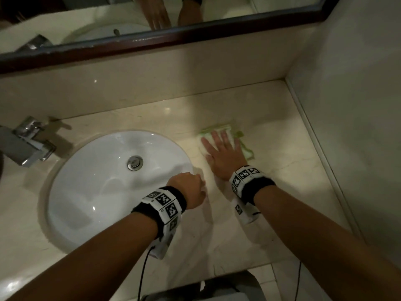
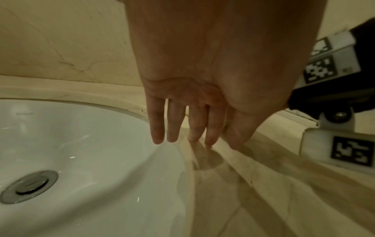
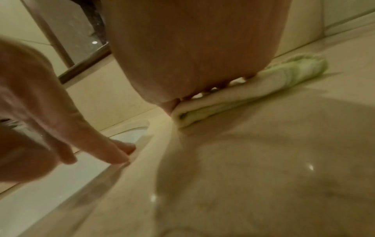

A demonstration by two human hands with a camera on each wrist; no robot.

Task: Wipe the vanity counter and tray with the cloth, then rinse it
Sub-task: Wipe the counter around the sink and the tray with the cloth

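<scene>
A folded white cloth with green edging (image 1: pixel 225 135) (image 3: pixel 239 94) lies on the beige marble vanity counter (image 1: pixel 271 166) right of the basin. My right hand (image 1: pixel 221 146) lies flat on the cloth with spread, straight fingers, pressing it onto the counter. My left hand (image 1: pixel 195 183) (image 2: pixel 192 141) is at the right rim of the white sink (image 1: pixel 112 183), its straight fingers pointing down; the fingertips (image 2: pixel 211 141) touch the counter edge beside the bowl. It holds nothing. No tray is in view.
A chrome faucet (image 1: pixel 28 142) stands at the left of the basin, and a metal drain plug (image 1: pixel 135 162) sits in its middle. A dark-framed mirror (image 1: pixel 173 38) runs along the back wall. A side wall (image 1: pixel 351 127) bounds the counter on the right.
</scene>
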